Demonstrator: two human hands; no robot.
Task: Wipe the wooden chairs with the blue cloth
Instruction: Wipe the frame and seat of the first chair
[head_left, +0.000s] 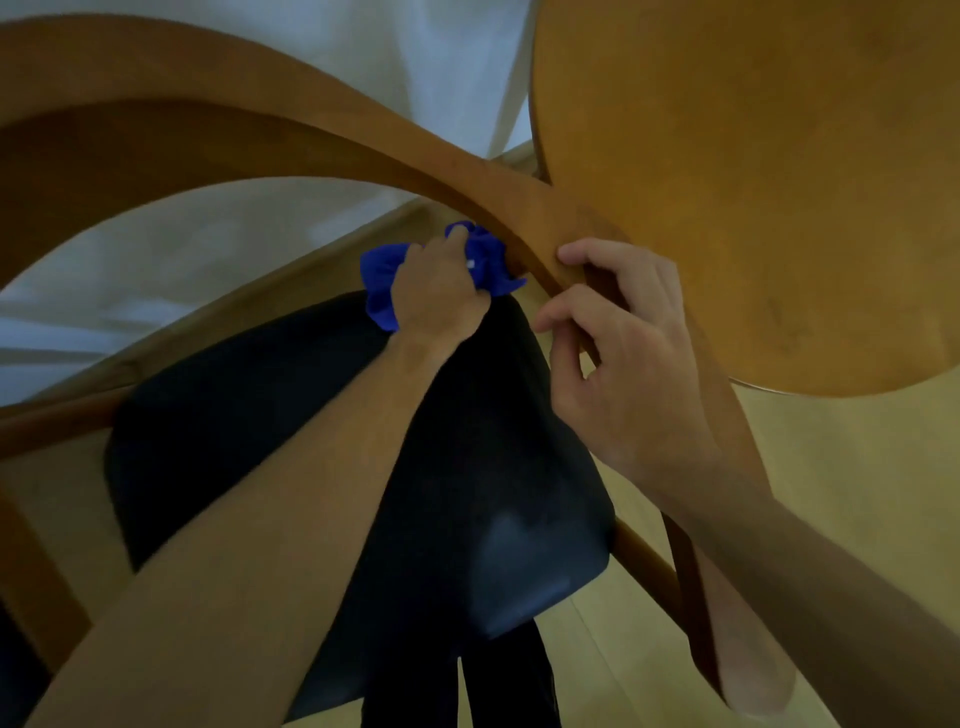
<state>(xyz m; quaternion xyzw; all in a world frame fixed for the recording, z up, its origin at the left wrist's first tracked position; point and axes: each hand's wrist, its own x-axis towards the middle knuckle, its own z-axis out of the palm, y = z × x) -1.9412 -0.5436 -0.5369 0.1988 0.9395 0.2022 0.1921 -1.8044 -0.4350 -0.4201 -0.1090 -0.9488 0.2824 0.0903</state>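
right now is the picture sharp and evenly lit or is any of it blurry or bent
Head view: dim and yellowish; the curved chair rail bows from wide-angle distortion; the left hand gripping the blue cloth looks slightly soft; the right hand is clearer.

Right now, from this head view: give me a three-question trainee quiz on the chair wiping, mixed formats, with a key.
1. True or false: the left hand holds the blue cloth bunched against the curved wooden chair frame.
2. Multiple choice: where is the right hand? A) flat on the black seat cushion; B) fingers curled around the chair frame just right of the cloth; C) hanging free beside the chair.
3. Fill in: the large round wooden surface at upper right sits on the ____ hand's side.

Key: 1 true; 2 B; 3 right.
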